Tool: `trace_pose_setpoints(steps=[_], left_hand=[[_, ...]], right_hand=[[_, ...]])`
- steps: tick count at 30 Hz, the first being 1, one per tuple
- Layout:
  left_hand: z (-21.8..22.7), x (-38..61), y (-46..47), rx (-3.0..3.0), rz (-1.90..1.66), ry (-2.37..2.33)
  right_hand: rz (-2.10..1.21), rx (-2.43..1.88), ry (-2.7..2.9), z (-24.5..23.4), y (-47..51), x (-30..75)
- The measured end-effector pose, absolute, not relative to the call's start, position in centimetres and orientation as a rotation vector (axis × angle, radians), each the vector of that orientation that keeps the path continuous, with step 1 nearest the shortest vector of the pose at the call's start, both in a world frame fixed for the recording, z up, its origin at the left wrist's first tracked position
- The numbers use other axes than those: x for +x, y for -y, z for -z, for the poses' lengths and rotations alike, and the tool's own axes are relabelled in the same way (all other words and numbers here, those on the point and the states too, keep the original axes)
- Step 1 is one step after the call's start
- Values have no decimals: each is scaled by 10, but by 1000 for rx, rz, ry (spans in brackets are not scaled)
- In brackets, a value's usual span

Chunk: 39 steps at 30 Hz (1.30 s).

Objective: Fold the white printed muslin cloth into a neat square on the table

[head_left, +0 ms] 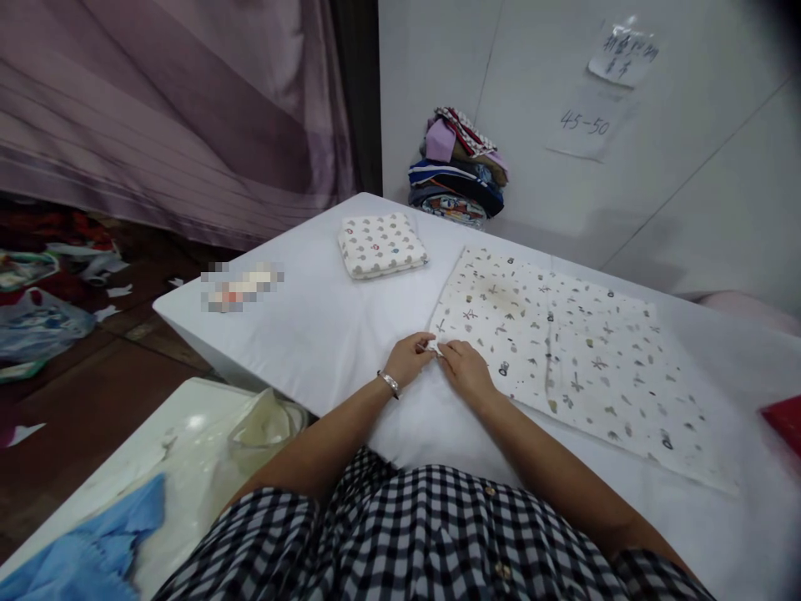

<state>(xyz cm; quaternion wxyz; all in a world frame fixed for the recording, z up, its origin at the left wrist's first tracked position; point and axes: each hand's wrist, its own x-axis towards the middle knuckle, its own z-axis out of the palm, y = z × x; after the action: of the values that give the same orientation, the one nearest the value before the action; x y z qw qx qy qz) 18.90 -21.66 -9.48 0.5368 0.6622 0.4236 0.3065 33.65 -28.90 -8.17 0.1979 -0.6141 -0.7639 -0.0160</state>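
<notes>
A white cloth (588, 334) printed with small grey and brown motifs lies spread flat on the white-covered table (300, 317), with a brownish stain near its far left part. At its near left corner, my left hand (408, 359) pinches the edge between thumb and fingers. My right hand (466, 371) is right beside it, fingers curled and closed on the same corner. The fingertips of both hands almost meet and hide the bit of fabric between them. Beyond my hands sits a folded white cloth (383, 244) with a grey dotted print, apart from both.
Against the wall stands a stack of folded clothes (460, 171). A pixelated item (241, 288) lies at the table's left. Lower left, a side table (193, 421) bears a blue cloth (93, 542) and a plastic-lined container (266, 426). Something red (785, 421) is at the right edge.
</notes>
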Motion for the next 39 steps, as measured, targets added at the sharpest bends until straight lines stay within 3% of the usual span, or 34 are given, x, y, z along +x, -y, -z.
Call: trace_pose_setpoints(steps=[13, 39], left_hand=[[82, 187, 218, 1437, -754, -904], [87, 189, 219, 1533, -718, -1036]], right_hand=[[-65, -1663, 1866, 83, 288, 342], [11, -1660, 2133, 85, 295, 327]])
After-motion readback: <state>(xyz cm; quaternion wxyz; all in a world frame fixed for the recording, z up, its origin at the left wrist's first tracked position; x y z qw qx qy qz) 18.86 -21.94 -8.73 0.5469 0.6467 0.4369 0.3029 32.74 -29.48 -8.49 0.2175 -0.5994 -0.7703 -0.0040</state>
